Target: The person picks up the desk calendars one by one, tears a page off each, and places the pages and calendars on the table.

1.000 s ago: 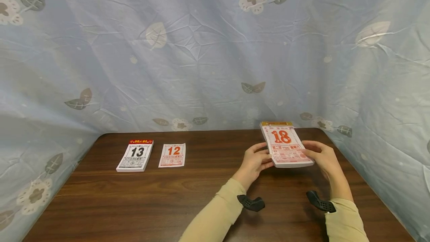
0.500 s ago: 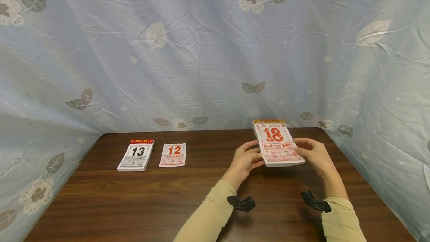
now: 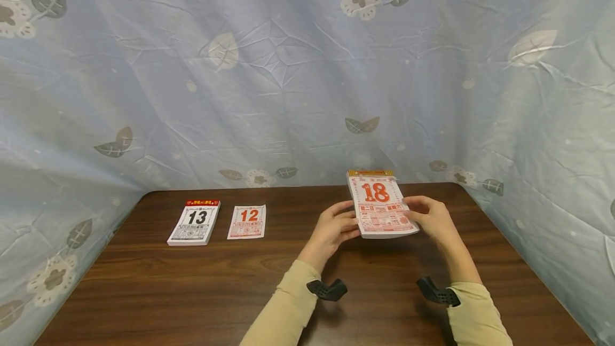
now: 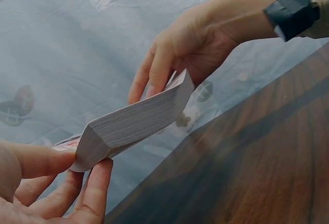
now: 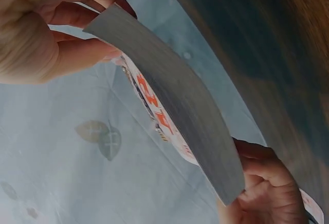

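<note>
In the head view, a thick tear-off calendar (image 3: 381, 212) with a red 18 and a gold-striped top is held off the table, its face tilted toward me. My left hand (image 3: 332, 228) grips its left edge, thumb on the face and fingers beneath, as the left wrist view shows. The right edge is pinched by my right hand (image 3: 432, 220), with the thumb over the printed front. Seen from the right wrist, the page block (image 5: 175, 90) bows between both hands. To the left lie a second calendar (image 3: 194, 223) showing a black 13 and a loose sheet (image 3: 247, 222) with a red 12.
The dark wood table (image 3: 192, 292) has a rounded far edge. A blue-grey floral cloth (image 3: 288, 95) hangs behind it and along both sides. Black devices (image 3: 328, 289) are strapped at the wrists over tan sleeves.
Both hands have carried the 18 calendar leftward, keeping their grip on its two edges. The 13 calendar and the loose 12 sheet have stayed in place.
</note>
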`<state>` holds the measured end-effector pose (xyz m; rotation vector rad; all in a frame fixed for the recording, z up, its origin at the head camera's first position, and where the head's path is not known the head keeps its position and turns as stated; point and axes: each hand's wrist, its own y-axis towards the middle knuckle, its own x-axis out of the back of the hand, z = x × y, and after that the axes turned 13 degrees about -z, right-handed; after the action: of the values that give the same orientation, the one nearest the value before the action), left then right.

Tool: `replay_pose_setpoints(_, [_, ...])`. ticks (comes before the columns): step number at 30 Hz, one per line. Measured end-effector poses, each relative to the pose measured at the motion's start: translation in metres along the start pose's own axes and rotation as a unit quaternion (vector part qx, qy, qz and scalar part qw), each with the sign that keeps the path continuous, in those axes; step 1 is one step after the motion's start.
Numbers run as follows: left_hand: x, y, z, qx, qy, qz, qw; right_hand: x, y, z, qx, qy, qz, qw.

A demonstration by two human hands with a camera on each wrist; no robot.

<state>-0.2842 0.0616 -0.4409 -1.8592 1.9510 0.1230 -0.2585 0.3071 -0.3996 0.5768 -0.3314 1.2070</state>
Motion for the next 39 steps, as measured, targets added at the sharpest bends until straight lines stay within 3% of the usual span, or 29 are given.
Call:
replay_pose_setpoints(23, [0.043,0.014,-0.026,-0.015,0.022,0.057,0.998,-0.044,-0.013,0.021,0.016,0.059,-0.095,0.994])
replay_pose_setpoints(31, [0.045,0.013,-0.035,0.01,-0.015,0.032,0.9993,-0.054,-0.016,0.027,0.007,0.065,-0.114,0.991])
replay_pose_setpoints(39, [0.05,0.017,-0.035,0.023,-0.052,0.002,0.9984,-0.064,-0.02,0.03,-0.006,0.089,-0.103,0.991])
